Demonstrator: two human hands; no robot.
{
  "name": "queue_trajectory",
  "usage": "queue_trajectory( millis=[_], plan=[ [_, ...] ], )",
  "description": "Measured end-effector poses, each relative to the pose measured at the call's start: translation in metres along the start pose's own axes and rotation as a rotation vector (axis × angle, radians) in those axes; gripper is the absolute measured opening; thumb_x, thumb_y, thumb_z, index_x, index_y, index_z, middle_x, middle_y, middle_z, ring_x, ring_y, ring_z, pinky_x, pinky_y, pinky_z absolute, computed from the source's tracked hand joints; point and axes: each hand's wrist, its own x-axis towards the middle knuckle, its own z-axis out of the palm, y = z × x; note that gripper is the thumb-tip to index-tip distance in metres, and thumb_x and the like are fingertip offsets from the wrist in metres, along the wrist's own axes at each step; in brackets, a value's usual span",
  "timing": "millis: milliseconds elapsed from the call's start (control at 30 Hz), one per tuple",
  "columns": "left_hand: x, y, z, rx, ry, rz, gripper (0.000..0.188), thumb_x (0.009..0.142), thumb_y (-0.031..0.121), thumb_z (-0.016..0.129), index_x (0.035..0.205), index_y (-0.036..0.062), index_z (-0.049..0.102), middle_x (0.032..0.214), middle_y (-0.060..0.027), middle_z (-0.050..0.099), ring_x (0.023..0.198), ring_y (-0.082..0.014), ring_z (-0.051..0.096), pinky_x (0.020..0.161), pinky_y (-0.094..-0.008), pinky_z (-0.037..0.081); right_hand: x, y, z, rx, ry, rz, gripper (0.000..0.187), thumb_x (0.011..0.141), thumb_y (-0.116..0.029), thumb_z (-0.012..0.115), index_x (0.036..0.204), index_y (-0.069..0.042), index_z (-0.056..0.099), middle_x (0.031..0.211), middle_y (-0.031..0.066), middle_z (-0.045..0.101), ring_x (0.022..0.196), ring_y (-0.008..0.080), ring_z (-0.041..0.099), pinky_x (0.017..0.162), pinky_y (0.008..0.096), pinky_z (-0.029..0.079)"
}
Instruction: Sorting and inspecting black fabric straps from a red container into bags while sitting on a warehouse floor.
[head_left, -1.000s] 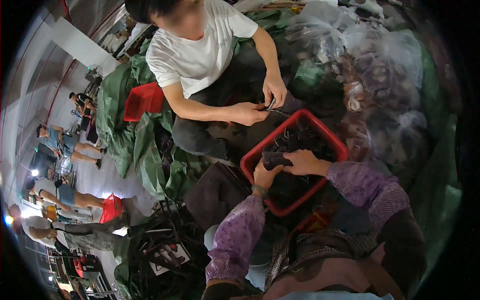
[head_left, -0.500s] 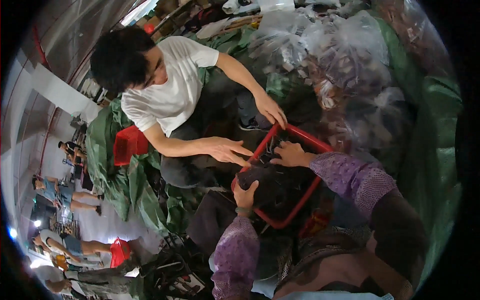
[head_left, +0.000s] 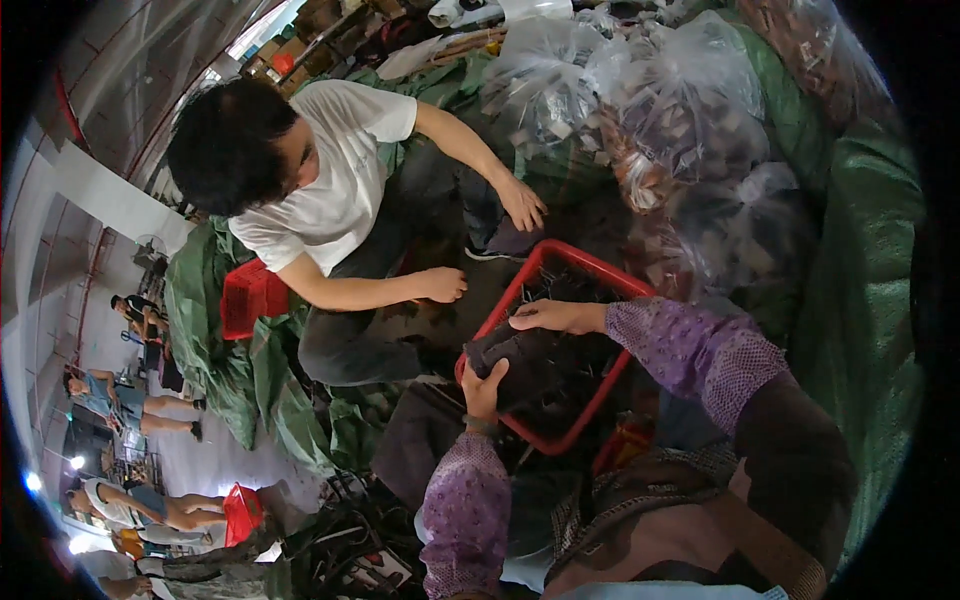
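A red plastic basket [head_left: 572,437] stands tilted in front of me, with dark, tangled pieces inside. Over its left side I hold a dark, cloth-like piece [head_left: 520,372]; its exact kind does not show. My left hand [head_left: 483,392] grips its near left edge, thumb on top. At its far edge my right hand [head_left: 556,316] is closed, thumb and fingers pressed on it. Beyond the basket, a co-worker's closed hand [head_left: 441,285] rests near the knee, and that person's other hand [head_left: 522,205] hangs close to the far rim.
Clear plastic bags [head_left: 690,95] full of pieces are heaped at the far right. Green sheeting [head_left: 215,340] lies to the left around another red basket [head_left: 254,299]. Dark scraps [head_left: 350,545] cover the floor at lower left. Several people are in the left background.
The co-worker has drawn both hands back from the basket. My right hand has come out of the pieces in the basket and taken hold of the dark piece beside my left hand.
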Motion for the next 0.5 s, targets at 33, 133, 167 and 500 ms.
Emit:
queue_trajectory(
  millis=[33,133,167,500],
  plan=[
    [0.000,0.000,0.002,0.021,0.014,0.007,0.037,0.069,0.011,0.064,0.101,-0.0003,0.049,0.093,-0.0059,0.056,0.081,-0.0152,0.052,0.074,-0.0268,0.042,0.004,0.006,0.000,0.094,0.072,0.000,0.061,0.076,-0.050,0.048,0.115,-0.004,0.043,0.116,0.0079,0.043,0.104,0.0161,0.041,0.087,0.0270,0.032],
    [0.000,0.000,0.005,0.139,0.058,0.066,0.038,0.068,0.012,0.065,0.100,-0.0011,0.049,0.091,-0.0073,0.057,0.081,-0.0164,0.053,0.073,-0.0274,0.042,0.025,0.023,-0.006,0.122,0.235,-0.041,0.058,0.074,-0.049,0.051,0.111,-0.005,0.046,0.109,0.0096,0.049,0.097,0.0186,0.046,0.081,0.0286,0.036],
    [-0.001,0.001,0.008,0.233,0.076,0.111,0.038,0.067,0.013,0.065,0.099,-0.0015,0.050,0.090,-0.0086,0.057,0.081,-0.0174,0.054,0.073,-0.0279,0.042,0.025,0.022,-0.005,0.060,0.337,-0.079,0.054,0.073,-0.049,0.052,0.107,-0.006,0.049,0.104,0.0113,0.053,0.091,0.0215,0.052,0.076,0.0304,0.040],
    [-0.014,0.028,0.018,0.588,0.031,0.172,0.035,0.065,0.018,0.064,0.093,0.0029,0.051,0.081,-0.0133,0.059,0.077,-0.0265,0.057,0.069,-0.0326,0.044,0.013,0.030,-0.024,-0.963,0.893,-0.384,0.027,0.069,-0.039,0.057,0.068,-0.012,0.055,0.073,0.0087,0.056,0.067,0.0276,0.056,0.053,0.0373,0.044]
  ],
)
